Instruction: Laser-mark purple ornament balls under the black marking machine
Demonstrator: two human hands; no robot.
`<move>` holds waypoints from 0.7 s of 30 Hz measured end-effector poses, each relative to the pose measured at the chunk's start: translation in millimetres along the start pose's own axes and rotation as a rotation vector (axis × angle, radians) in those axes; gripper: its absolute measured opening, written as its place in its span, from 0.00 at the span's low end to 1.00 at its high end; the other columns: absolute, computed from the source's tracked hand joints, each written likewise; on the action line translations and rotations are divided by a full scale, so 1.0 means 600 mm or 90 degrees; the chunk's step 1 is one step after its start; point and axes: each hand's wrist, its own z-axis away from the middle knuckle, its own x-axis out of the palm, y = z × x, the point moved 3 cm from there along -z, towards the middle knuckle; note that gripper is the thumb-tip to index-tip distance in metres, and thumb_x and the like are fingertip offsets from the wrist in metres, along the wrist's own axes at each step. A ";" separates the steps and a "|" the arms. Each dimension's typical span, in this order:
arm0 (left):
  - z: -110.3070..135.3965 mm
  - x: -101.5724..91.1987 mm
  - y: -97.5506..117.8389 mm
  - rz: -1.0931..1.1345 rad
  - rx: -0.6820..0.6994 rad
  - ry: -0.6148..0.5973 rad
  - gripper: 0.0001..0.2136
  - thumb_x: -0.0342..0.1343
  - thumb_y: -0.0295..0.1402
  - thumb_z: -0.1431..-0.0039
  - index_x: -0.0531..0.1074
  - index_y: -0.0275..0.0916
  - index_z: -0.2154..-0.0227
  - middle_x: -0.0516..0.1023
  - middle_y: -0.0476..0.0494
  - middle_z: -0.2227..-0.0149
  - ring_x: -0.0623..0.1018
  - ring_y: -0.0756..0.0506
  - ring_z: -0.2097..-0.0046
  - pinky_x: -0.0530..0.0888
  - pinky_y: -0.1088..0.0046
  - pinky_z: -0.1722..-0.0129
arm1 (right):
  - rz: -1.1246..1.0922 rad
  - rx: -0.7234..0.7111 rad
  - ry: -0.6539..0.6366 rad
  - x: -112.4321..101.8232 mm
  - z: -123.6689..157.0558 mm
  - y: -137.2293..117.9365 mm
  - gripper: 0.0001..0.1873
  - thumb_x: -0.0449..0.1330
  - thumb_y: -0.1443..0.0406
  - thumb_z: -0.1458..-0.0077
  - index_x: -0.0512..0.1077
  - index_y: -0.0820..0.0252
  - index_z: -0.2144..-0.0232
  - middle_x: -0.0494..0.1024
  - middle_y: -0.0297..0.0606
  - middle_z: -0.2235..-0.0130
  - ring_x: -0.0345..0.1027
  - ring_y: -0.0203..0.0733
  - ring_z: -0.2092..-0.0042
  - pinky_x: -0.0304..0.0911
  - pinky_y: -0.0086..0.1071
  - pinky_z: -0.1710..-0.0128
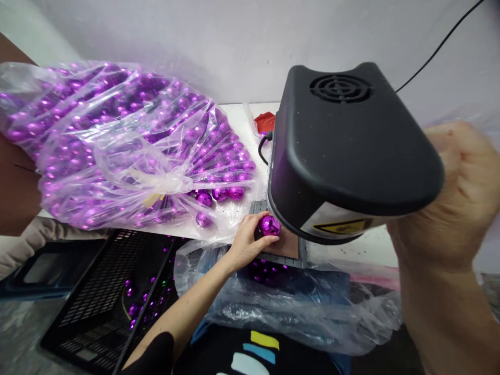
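My left hand (248, 240) pinches a shiny purple faceted ball (269, 225) between thumb and fingers. The ball sits at the brown plate (287, 245) on a grey metal base, beside the lower edge of a black machine housing (351, 140). That housing has a round vent on top and a yellow warning label on its front. To its right, my right hand (455, 192) is closed in a fist; whatever it grips is hidden behind the housing and fingers. More purple balls (220, 194) lie just left of the base, by the bag's edge.
A large tied clear bag of purple balls (117, 114) covers the table's left side. Below it stands a black plastic crate (97, 297) with loose balls inside. Clear plastic sheeting (297, 307) drapes across my lap. A red piece (264, 123) lies behind the machine.
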 end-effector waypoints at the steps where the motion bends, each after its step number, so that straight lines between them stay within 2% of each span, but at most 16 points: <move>1: -0.002 0.005 -0.001 -0.010 0.014 -0.010 0.28 0.66 0.44 0.45 0.70 0.43 0.42 0.77 0.37 0.46 0.74 0.35 0.43 0.70 0.52 0.41 | 0.006 -0.003 0.001 -0.001 0.000 0.000 0.28 0.52 0.46 0.38 0.68 0.68 0.70 0.61 0.34 0.74 0.55 0.18 0.70 0.49 0.19 0.72; 5: -0.009 0.017 0.007 -0.068 0.070 -0.033 0.27 0.65 0.46 0.44 0.70 0.44 0.44 0.77 0.37 0.48 0.73 0.34 0.43 0.68 0.49 0.40 | 0.032 -0.003 -0.004 -0.002 0.001 -0.003 0.29 0.51 0.45 0.38 0.69 0.67 0.70 0.62 0.35 0.73 0.55 0.19 0.70 0.49 0.20 0.73; 9: -0.010 0.028 0.030 -0.177 0.124 -0.061 0.19 0.62 0.46 0.42 0.75 0.42 0.52 0.77 0.35 0.49 0.72 0.31 0.43 0.55 0.41 0.34 | 0.045 0.002 -0.007 -0.002 0.001 -0.007 0.28 0.50 0.46 0.38 0.68 0.66 0.70 0.62 0.35 0.73 0.55 0.19 0.71 0.48 0.21 0.74; 12: -0.012 0.034 0.042 -0.199 0.118 -0.067 0.15 0.60 0.45 0.41 0.76 0.43 0.56 0.78 0.37 0.52 0.71 0.31 0.42 0.51 0.40 0.32 | 0.020 0.012 -0.031 -0.001 0.001 -0.009 0.26 0.50 0.48 0.36 0.67 0.66 0.69 0.62 0.33 0.74 0.54 0.18 0.73 0.47 0.21 0.75; 14: -0.013 0.036 0.045 -0.189 0.108 -0.073 0.16 0.59 0.45 0.40 0.76 0.44 0.54 0.78 0.38 0.52 0.71 0.31 0.42 0.52 0.43 0.31 | 0.004 0.024 -0.050 0.001 0.002 -0.009 0.24 0.50 0.49 0.36 0.67 0.66 0.69 0.62 0.32 0.75 0.54 0.17 0.74 0.48 0.21 0.75; 17: -0.015 0.037 0.046 -0.181 0.099 -0.085 0.21 0.60 0.46 0.40 0.72 0.45 0.46 0.76 0.38 0.47 0.69 0.32 0.39 0.53 0.48 0.30 | -0.007 0.019 -0.053 0.002 0.003 -0.009 0.22 0.50 0.51 0.35 0.67 0.66 0.69 0.62 0.31 0.76 0.55 0.15 0.75 0.48 0.19 0.75; 21: -0.017 0.037 0.044 -0.192 0.087 -0.083 0.26 0.62 0.45 0.41 0.68 0.42 0.41 0.74 0.35 0.44 0.68 0.32 0.38 0.49 0.50 0.29 | -0.022 -0.004 -0.034 0.003 0.004 -0.007 0.21 0.51 0.52 0.36 0.66 0.65 0.69 0.61 0.29 0.77 0.55 0.14 0.75 0.47 0.19 0.75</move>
